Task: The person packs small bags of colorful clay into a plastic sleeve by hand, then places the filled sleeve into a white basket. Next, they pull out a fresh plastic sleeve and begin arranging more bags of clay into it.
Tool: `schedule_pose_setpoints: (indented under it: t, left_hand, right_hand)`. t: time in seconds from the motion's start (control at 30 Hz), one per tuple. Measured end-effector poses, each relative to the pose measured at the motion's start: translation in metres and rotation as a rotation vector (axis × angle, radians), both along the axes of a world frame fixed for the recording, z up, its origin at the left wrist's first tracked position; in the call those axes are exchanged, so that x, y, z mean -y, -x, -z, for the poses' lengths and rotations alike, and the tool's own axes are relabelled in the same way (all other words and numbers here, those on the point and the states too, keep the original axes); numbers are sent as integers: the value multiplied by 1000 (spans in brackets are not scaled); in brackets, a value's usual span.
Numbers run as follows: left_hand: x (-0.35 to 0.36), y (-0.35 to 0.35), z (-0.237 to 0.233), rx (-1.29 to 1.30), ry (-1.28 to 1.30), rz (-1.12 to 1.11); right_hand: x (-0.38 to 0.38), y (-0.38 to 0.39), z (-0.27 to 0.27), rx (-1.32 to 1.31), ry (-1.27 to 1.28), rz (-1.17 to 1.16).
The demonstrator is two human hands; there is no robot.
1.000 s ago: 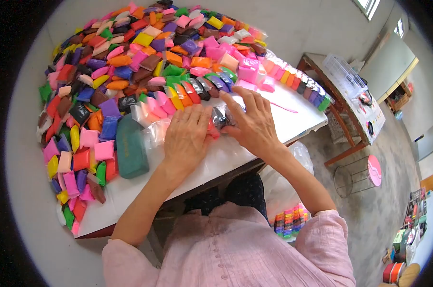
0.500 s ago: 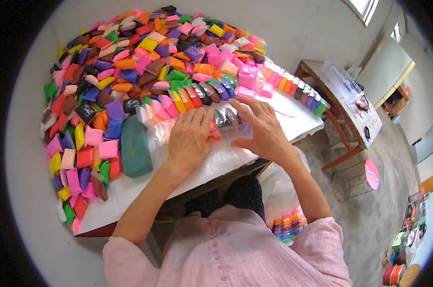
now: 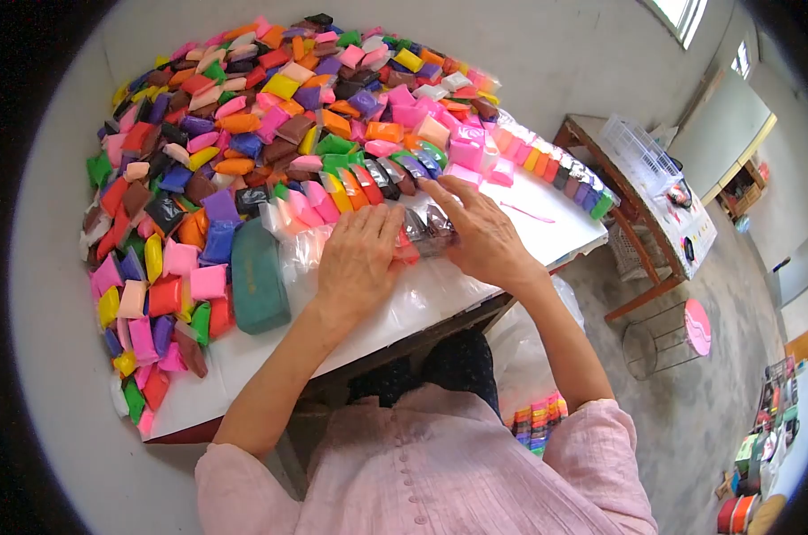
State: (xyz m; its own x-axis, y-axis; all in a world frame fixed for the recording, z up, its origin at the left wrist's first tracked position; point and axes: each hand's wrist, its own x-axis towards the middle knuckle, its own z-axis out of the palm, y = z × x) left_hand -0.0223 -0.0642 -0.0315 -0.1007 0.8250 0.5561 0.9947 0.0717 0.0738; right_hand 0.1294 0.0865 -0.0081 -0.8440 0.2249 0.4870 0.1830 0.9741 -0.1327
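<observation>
Two rows of small, glossy plastic packets in several colours lie on the white table top in front of me. The back row (image 3: 366, 184) runs from pale pink through yellow, orange and black to blue and green. My left hand (image 3: 361, 254) lies flat over the front row, fingers stretched out and close together, hiding its middle. Dark packets (image 3: 428, 225) show between my hands. My right hand (image 3: 486, 236) rests at the row's right end, fingers apart and slightly bent, touching the packets. A dark green block (image 3: 259, 278) stands against the rows' left end.
A large heap of mixed packets (image 3: 234, 134) covers the back and left of the table (image 3: 547, 234). Another ordered row (image 3: 560, 169) lies at the far right. A side table (image 3: 636, 192) with a white basket (image 3: 640, 152) and a pink-topped stool (image 3: 696, 326) stand to the right.
My right hand has come in against the right end of the front row, its thumb closer to the packets. My left hand stays in place. The view has shifted slightly.
</observation>
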Motion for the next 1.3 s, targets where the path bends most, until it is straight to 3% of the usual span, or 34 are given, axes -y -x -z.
schedule_pose_setpoints:
  t: [0.1,0.2,0.3,0.4,0.5,0.6,0.8,0.9,1.1,1.3]
  left_hand:
    - [-1,-2,4,17,-8,-16]
    - [1,-11,1,-155,-141,-79]
    - [8,-19,-9,-213,-201,-121]
    - [54,-28,-36,-5,-165,-57]
    - [90,-19,-22,203,-388,-17]
    - [111,-21,0,247,-558,-193]
    - [108,-20,6,309,-456,-307]
    - [95,-9,5,176,-410,-372]
    - [81,8,11,553,-373,-313]
    - [80,20,0,642,-260,-199]
  right_hand:
    - [8,-14,-18,54,130,-37]
    - [20,-17,-30,76,114,-18]
    - [25,-12,-25,28,65,-153]
    - [33,-7,-21,-10,9,-189]
    - [38,0,-18,-51,-37,-234]
    - [42,13,-11,-135,-117,-328]
    - [44,30,-12,-319,-69,-313]
    - [41,31,-14,-318,-120,-330]
    - [42,32,-15,-325,-78,-349]
    - [59,48,-31,-284,-255,-345]
